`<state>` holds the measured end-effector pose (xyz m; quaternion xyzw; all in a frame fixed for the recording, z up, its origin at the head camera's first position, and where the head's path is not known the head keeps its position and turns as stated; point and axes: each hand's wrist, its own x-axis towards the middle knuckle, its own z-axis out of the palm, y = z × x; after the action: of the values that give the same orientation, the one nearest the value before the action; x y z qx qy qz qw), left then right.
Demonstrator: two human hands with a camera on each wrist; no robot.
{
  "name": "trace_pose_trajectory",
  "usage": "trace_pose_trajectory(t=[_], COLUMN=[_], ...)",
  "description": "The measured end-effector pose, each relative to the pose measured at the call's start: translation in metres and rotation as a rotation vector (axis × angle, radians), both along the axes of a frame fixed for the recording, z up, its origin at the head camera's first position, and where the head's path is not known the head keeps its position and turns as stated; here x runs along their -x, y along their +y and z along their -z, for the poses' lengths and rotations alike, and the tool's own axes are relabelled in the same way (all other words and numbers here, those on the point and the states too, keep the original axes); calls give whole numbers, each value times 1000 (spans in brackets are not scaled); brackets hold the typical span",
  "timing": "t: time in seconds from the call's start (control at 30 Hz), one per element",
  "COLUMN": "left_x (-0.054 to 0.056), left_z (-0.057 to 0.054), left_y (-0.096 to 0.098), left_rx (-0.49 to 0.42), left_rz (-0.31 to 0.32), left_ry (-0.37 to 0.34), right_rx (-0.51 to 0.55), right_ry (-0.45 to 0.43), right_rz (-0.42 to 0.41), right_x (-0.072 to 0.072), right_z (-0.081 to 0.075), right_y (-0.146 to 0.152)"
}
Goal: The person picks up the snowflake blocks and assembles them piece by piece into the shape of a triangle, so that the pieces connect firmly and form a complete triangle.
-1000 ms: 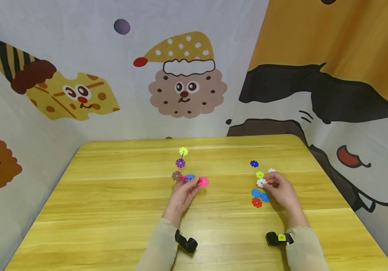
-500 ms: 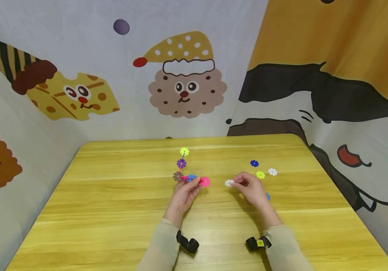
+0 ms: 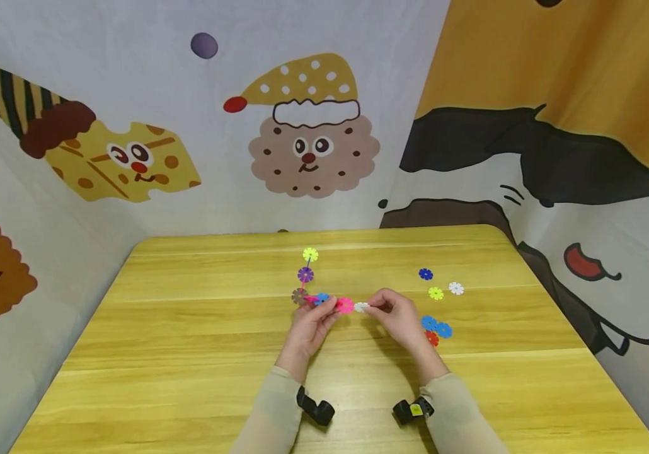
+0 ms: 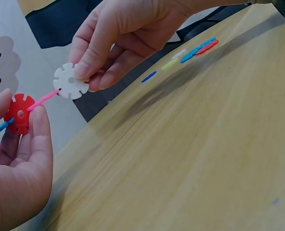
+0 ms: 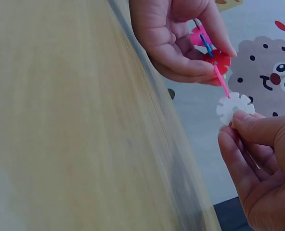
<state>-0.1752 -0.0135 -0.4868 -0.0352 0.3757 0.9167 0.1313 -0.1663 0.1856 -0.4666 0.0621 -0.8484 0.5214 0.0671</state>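
Observation:
My left hand (image 3: 309,328) holds a chain of small notched plastic discs, pinching a red disc (image 4: 20,108) between thumb and fingers. Away from that hand the chain runs through a blue disc (image 3: 321,299), a brown disc (image 3: 299,296) and a purple disc (image 3: 305,274) to a yellow disc (image 3: 310,254). A pink disc (image 3: 346,305) sticks out from the red one toward the right. My right hand (image 3: 401,321) pinches a white disc (image 5: 235,107) by its edge. In both wrist views the white disc's notched rim meets the pink disc's outer end.
Loose discs lie on the wooden table (image 3: 160,353) to the right: dark blue (image 3: 426,274), yellow-green (image 3: 435,293), a second white disc (image 3: 456,288), two light blue discs (image 3: 444,330) and a red one beside them. A cartoon-printed curtain (image 3: 160,75) stands behind the table.
My right hand has carried the white disc leftward from the loose discs to the chain's pink end. The left hand has stayed nearly in place, shifting slightly right with the chain.

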Motion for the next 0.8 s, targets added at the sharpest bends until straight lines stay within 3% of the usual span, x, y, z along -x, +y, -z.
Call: trace_pose_trajectory(t=[0.4, 0.7, 0.8], left_x=[-2, -6, -5], left_z=[0, -1, -2], left_y=[4, 6, 7], left_rx=[-54, -68, -70], left_rz=[-20, 41, 41], left_ry=[-4, 9, 16], right_rx=[48, 47, 57], right_ry=[51, 116, 101], right_rz=[32, 43, 42], right_x=[-2, -2, -2], right_z=[1, 5, 3], right_y=[-7, -4, -4])
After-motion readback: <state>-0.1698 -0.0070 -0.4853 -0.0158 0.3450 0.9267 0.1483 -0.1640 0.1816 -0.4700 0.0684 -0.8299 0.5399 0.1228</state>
